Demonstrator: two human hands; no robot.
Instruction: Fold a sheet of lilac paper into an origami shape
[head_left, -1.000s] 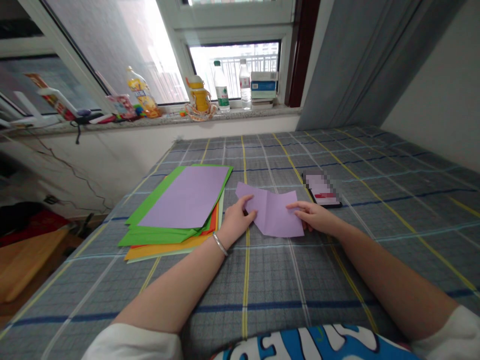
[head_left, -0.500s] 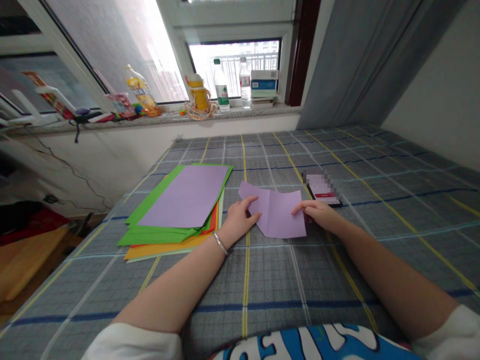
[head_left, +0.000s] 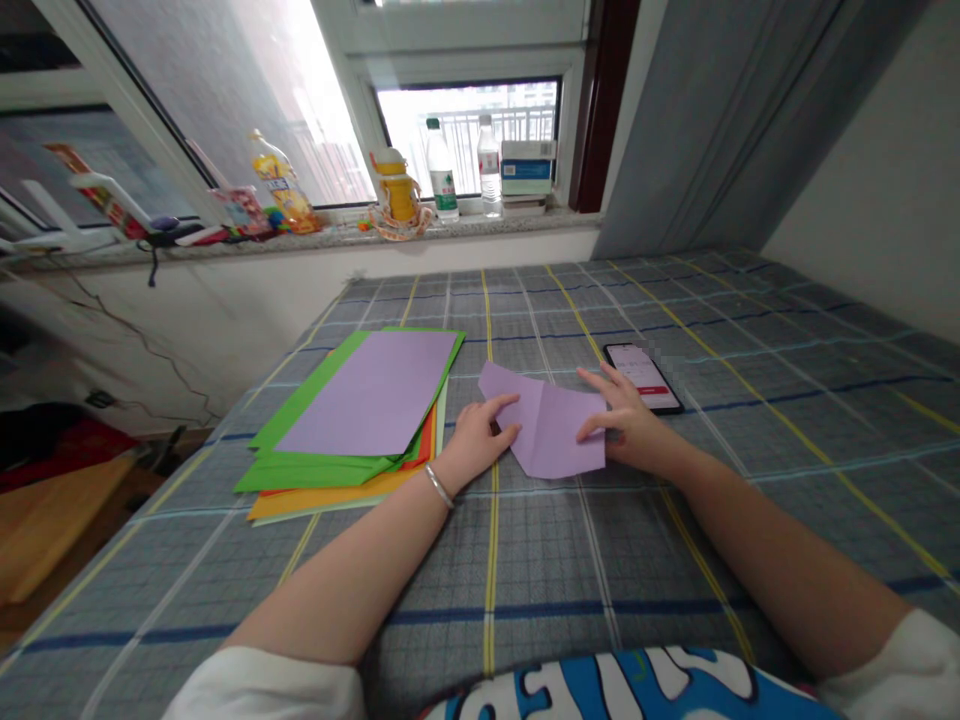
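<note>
A creased purple paper sheet (head_left: 547,430) lies on the plaid bedsheet (head_left: 525,560) between my hands. My left hand (head_left: 476,440), with a silver bracelet on the wrist, pinches the sheet's left edge between thumb and fingers. My right hand (head_left: 626,420) rests on the sheet's right side with its fingers spread and holds nothing closed. A smartphone (head_left: 643,377) with a lit screen lies just beyond my right hand.
A stack of coloured paper (head_left: 360,410), purple on top over green, orange and yellow, lies to the left. The windowsill (head_left: 337,235) holds bottles (head_left: 444,185), a yellow cup and a box. A grey curtain hangs at the back right; the bed's edge drops off at left.
My right hand has shifted from gripping the sheet's right edge to lying spread on it, and the sheet's right corner has been pushed slightly inward. My left hand has stayed in place.
</note>
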